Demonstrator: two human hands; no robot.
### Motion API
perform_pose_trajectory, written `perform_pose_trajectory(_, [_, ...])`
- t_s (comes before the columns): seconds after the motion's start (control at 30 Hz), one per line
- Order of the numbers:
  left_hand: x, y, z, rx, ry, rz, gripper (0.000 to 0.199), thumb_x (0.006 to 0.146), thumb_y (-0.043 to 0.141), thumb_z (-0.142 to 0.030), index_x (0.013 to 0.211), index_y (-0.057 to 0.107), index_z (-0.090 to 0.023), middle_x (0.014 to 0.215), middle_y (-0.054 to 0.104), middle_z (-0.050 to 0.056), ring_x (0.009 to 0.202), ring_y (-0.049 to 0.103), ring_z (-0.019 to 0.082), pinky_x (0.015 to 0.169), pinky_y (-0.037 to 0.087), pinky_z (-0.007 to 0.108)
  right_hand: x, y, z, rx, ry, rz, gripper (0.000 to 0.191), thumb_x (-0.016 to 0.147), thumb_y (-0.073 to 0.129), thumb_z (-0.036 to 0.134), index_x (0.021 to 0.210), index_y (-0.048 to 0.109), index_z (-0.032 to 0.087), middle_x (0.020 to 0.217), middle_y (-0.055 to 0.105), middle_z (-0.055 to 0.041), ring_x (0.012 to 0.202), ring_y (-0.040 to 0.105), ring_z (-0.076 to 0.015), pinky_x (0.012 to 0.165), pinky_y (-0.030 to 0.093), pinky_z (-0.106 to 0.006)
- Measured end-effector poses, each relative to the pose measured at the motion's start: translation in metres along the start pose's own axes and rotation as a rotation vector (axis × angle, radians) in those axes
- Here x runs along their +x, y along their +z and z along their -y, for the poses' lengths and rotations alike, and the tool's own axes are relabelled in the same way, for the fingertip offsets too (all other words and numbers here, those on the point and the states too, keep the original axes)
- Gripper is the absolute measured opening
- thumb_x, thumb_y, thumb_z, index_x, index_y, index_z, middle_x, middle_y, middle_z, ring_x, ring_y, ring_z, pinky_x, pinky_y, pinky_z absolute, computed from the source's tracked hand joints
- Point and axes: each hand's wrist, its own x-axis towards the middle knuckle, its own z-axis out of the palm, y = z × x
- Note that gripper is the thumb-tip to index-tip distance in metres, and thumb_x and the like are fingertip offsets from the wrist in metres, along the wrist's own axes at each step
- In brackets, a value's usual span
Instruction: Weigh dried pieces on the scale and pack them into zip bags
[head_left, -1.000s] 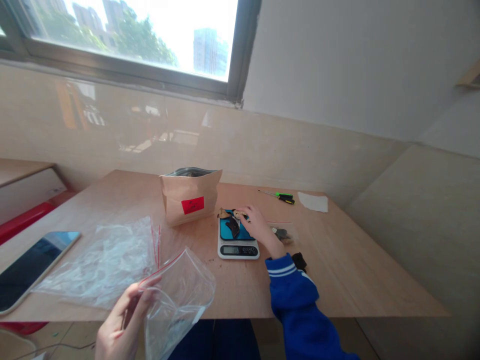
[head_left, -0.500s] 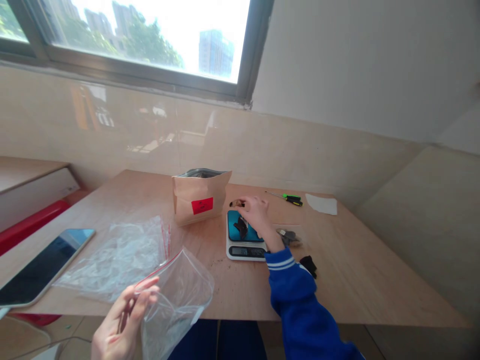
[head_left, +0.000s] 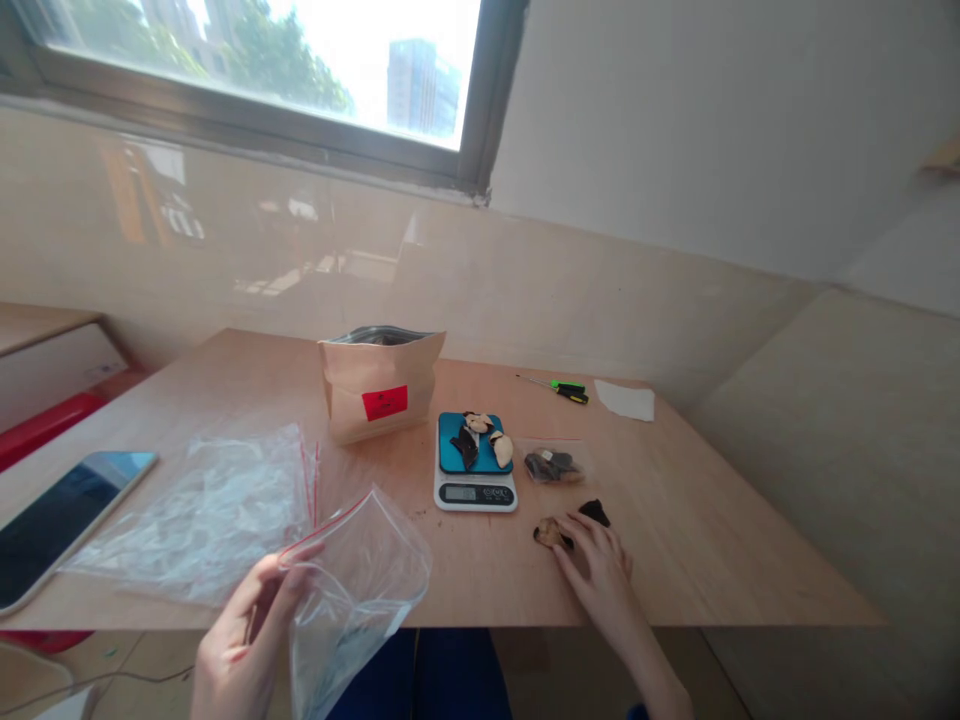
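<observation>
My left hand (head_left: 255,620) pinches the top edge of a clear zip-lock bag (head_left: 360,600) with a red seal line, held open-mouthed before the table's front edge. At the front right, my right hand (head_left: 600,560) has its fingertips closed on a tan-and-dark dried piece (head_left: 549,532) that looks like dried mushroom. A black piece (head_left: 595,512) lies just behind those fingers. On the blue plate of the white digital scale (head_left: 476,497) rest a dark piece (head_left: 466,447) and pale pieces (head_left: 501,449). The scale's digits are too small to read.
A small clear bag of dark pieces (head_left: 553,464) lies right of the scale. Behind stand an open kraft pouch (head_left: 386,375), screwdrivers (head_left: 568,388) and white paper (head_left: 625,400). Clear bags (head_left: 210,510) and a tablet-like device (head_left: 67,525) lie on the left.
My right hand has moved from above the scale to the table's front right. Pale pieces on the scale are now uncovered. My left hand keeps its hold on the bag.
</observation>
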Motion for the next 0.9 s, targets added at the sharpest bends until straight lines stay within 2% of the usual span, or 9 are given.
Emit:
perform_pose_trajectory(0.07, [0.000,-0.001,0.000,0.010,0.004,-0.003,0.055,0.057,0.071,-0.068,0.087,0.073,-0.022,0.098,0.074,0.002,0.103,0.063,0.026,0.080,0.052,0.027,-0.006,-0.004,0.006,0.029,0.003,-0.079,0.037,0.091,0.043,0.046,0.112,0.067,0.028,0.117,0.064,-0.0093,0.107,0.058,-0.0282,0.087,0.045,-0.046])
perform_pose_trajectory(0.17, [-0.001,-0.002,0.000,0.005,0.005,-0.049,0.057,0.052,0.073,-0.069,0.085,0.073,-0.022,0.097,0.074,0.003,0.102,0.063,0.027,0.078,0.052,0.027,-0.019,-0.007,0.016,0.072,0.010,-0.153,0.038,0.093,0.039,0.046,0.109,0.068,0.027,0.115,0.064,-0.0098,0.107,0.058,-0.0281,0.090,0.045,-0.048])
perform_pose_trajectory(0.33, [-0.002,-0.003,0.000,0.005,-0.003,-0.015,0.056,0.053,0.073,-0.069,0.085,0.073,-0.023,0.097,0.074,0.002,0.104,0.063,0.026,0.080,0.052,0.027,-0.048,-0.004,0.030,0.137,-0.033,-0.110,0.032,0.093,0.043,0.043,0.105,0.070,0.028,0.112,0.066,-0.0091,0.104,0.060,-0.0265,0.087,0.048,-0.044])
perform_pose_trajectory(0.57, [-0.001,-0.004,0.002,0.011,-0.023,0.006,0.055,0.055,0.073,-0.067,0.088,0.073,-0.022,0.100,0.074,0.002,0.106,0.062,0.026,0.083,0.051,0.027,-0.080,0.002,0.045,0.187,-0.041,-0.120,0.026,0.094,0.046,0.037,0.101,0.070,0.032,0.114,0.064,-0.0073,0.105,0.059,-0.0257,0.086,0.049,-0.042])
perform_pose_trajectory(0.73, [-0.003,-0.001,-0.002,-0.011,-0.038,-0.005,0.059,0.049,0.072,-0.072,0.080,0.073,-0.022,0.095,0.075,0.003,0.100,0.063,0.026,0.080,0.052,0.028,-0.085,0.002,0.057,0.209,-0.023,-0.092,0.029,0.096,0.042,0.035,0.100,0.071,0.033,0.115,0.064,-0.0063,0.107,0.059,-0.0241,0.089,0.051,-0.039])
perform_pose_trajectory(0.9, [-0.003,-0.004,0.002,0.018,-0.010,0.024,0.054,0.058,0.071,-0.067,0.088,0.072,-0.022,0.101,0.074,0.003,0.107,0.061,0.026,0.085,0.050,0.028,-0.078,-0.004,0.058,0.172,-0.132,-0.078,0.027,0.095,0.045,0.032,0.099,0.071,0.032,0.108,0.067,-0.0069,0.100,0.064,-0.0217,0.081,0.056,-0.034])
